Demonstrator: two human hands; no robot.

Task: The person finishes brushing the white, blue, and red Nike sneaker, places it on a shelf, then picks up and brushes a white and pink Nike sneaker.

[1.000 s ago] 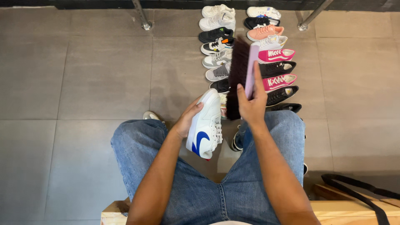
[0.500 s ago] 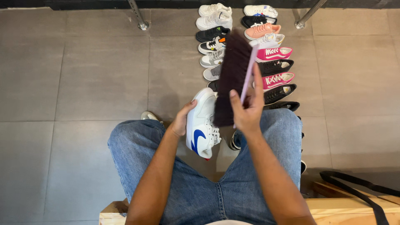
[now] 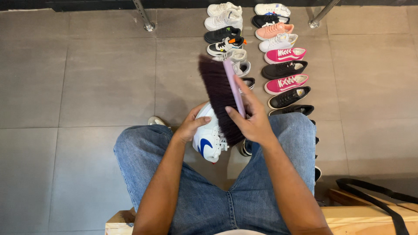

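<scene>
A seated person in blue jeans (image 3: pixel 244 204) works over a white sneaker (image 3: pixel 209 137) with a blue mark on its side, at the centre of the frame. The brush (image 3: pixel 220 98), dark-bristled with a pale lilac back, has swung over in the last second: a moment ago it stood nearly upright with its bristles turned to the left, and now it leans toward the upper left, its lower bristles lying across the shoe's laces. That puts brush and shoe in contact, so the scrubbing looks to be under way.

The right hand (image 3: pixel 252 122) is wrapped around the brush's lower end, fingers closed over the lilac back. The left hand (image 3: pixel 191 126) clasps the sneaker from its left side, thumb over the top; the shoe sits just below and left of the brush grip, between the knees. Two rows of shoes (image 3: pixel 261 48) run up the grey tile floor (image 3: pixel 87 87) toward the top edge.
</scene>
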